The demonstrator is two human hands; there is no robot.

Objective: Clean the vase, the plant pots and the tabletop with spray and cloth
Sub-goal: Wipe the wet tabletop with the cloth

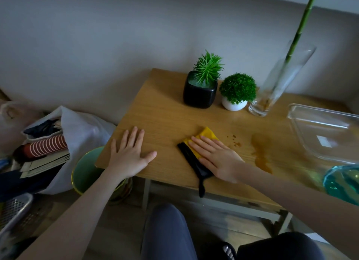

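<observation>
Yellow cloth [207, 136] lay mid-surface [165, 114] under right hand [217, 158], fingers straight and pressing, left hand [129, 158] flat with fingers spread at near left, brown spill [261, 152] right, pots [200, 93] and vase [275, 88] far.

My right hand [216, 156] covers most of the cloth [208, 134]; only its yellow corner and black edge show. Bamboo stem [303, 24] runs off the top edge. Clear tub [320, 131] and blue glass item [342, 184] are cut by the right edge; can't identify the latter. Bag [81, 127] contents unclear.
</observation>
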